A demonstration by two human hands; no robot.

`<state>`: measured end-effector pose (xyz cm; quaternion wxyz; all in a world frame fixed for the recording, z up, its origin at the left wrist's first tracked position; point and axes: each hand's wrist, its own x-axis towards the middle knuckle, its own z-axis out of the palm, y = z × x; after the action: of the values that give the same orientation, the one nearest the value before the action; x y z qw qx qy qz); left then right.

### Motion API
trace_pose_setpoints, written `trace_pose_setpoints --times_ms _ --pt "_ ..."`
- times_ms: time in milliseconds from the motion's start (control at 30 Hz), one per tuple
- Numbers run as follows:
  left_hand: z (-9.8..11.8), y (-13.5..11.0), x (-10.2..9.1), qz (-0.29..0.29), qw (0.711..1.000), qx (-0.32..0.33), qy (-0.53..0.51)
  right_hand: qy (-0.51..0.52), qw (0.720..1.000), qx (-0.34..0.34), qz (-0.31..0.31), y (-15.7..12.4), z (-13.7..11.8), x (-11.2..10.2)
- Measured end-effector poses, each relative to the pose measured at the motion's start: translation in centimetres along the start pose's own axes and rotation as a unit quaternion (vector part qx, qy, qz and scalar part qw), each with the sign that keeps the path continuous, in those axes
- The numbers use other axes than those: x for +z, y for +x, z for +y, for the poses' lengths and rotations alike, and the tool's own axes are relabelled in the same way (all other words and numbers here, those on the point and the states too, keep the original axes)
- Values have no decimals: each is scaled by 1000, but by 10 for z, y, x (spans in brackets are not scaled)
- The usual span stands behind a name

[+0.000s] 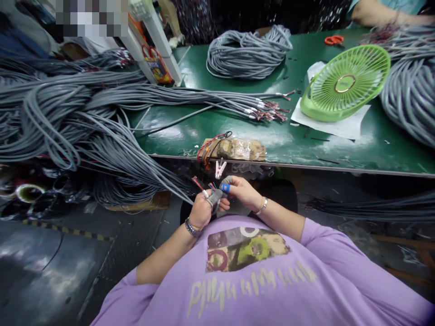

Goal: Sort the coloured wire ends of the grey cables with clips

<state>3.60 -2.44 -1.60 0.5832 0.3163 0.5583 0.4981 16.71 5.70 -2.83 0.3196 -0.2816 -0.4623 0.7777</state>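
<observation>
Just in front of my body, my left hand (203, 209) is closed around the end of a grey cable (176, 192). Thin coloured wires (212, 186) stick up beside its thumb, and another stripped end with red wires (197, 183) shows above the knuckles. My right hand (240, 190) pinches at the wire tips, close against my left. Grey finger covers and a blue band are on the fingers. What exactly lies between the right fingertips is hidden. A pink clothes peg (220, 169) hangs at the table edge just above both hands.
On the green table (190, 131) lie a taped wooden block (238, 149), stripped cable ends (265, 111), a cable coil (248, 52), a green fan (346, 83) and orange scissors (334, 40). A large cable heap (50, 104) fills the left. Another person's arm (380, 13) is at the far right.
</observation>
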Motion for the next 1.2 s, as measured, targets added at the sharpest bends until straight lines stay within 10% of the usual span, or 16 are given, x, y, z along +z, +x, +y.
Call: trace_pose_setpoints --times_ms 133,500,1200 --pt "0 -5 -4 -60 997 -24 43 -5 998 15 -58 3 -2 3" --pt "-1 -4 0 50 997 33 -52 140 985 94 23 6 4 -3" --pt "-13 -4 -4 51 994 61 70 -46 998 38 -8 2 -4 10"
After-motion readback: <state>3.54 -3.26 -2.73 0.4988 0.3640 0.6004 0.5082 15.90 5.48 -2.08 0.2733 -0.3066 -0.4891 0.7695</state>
